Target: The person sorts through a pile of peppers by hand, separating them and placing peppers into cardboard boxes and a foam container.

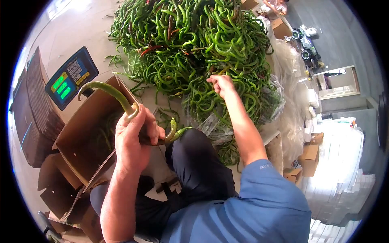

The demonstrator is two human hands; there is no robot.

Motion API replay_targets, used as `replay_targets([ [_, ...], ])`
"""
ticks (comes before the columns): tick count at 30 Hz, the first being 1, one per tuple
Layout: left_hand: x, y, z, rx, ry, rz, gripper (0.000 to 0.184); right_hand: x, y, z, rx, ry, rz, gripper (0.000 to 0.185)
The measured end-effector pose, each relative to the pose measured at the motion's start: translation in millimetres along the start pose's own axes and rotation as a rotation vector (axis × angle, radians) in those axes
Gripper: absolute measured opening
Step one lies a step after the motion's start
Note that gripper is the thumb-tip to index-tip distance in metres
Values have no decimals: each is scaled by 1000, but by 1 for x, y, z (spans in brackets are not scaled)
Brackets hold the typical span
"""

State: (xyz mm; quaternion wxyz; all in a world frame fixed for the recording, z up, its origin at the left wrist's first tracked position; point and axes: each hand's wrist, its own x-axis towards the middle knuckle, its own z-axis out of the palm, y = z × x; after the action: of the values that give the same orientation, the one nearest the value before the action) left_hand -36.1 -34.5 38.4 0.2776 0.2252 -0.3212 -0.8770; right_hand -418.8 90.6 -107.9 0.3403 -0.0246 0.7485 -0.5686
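Observation:
My left hand [135,135] is closed around green chili peppers. A long curved chili pepper [111,92] sticks up past the thumb, and the ends of other peppers [175,131] show beyond the fingers, near my knee. My right hand [222,84] is stretched out at the big pile of green chili peppers [174,52]. Its index finger points forward and the other fingers are partly bent; I see nothing held in it. A few red and brownish peppers lie among the green ones.
An open cardboard box [87,133] with some peppers inside stands at my left. Behind it are a scale display [72,78] with lit green digits and a stack of flat cardboard [36,109]. Clear plastic sheeting [289,93] edges the pile on the right. Another person [277,6] is at the far right.

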Motion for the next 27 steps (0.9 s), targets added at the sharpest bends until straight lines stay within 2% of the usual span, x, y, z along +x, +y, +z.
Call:
replay_targets([
  [3, -2, 9, 3, -26, 31, -11, 28, -48, -17, -20, 120, -229, -21, 13],
  [4, -1, 6, 1, -20, 32, 29, 27, -50, -16, -30, 59, -244, 10, 14],
  [7, 1, 7, 0, -13, 36, 44, 28, -44, -17, -33, -246, -26, -52, 15],
  [9, 3, 3, -1, -5, 14, 40, 28, -19, -13, -37, -301, 130, -107, 13],
  [11, 4, 0, -2, 0, 17, 45, 28, 12, -5, -35, 95, 180, -146, 12],
  [13, 4, -1, -2, 6, 38, 48, 29, 16, -14, -22, 705, 305, -51, 12],
  [15, 3, 0, -3, -12, 29, 52, 29, 28, -8, -26, 973, 202, -71, 21],
  [18, 3, 0, -7, -67, -17, 63, 29, 48, -3, -40, 1118, 73, -86, 27],
  [22, 5, -7, -7, -12, -13, 45, 27, 52, -26, -49, 929, 284, 280, 40],
  [25, 6, -11, -2, 35, 1, 18, 26, 53, -39, -49, 836, 451, 255, 41],
  [27, 6, -13, 1, 16, 3, 2, 25, 36, -32, -54, 811, 373, 242, 31],
])
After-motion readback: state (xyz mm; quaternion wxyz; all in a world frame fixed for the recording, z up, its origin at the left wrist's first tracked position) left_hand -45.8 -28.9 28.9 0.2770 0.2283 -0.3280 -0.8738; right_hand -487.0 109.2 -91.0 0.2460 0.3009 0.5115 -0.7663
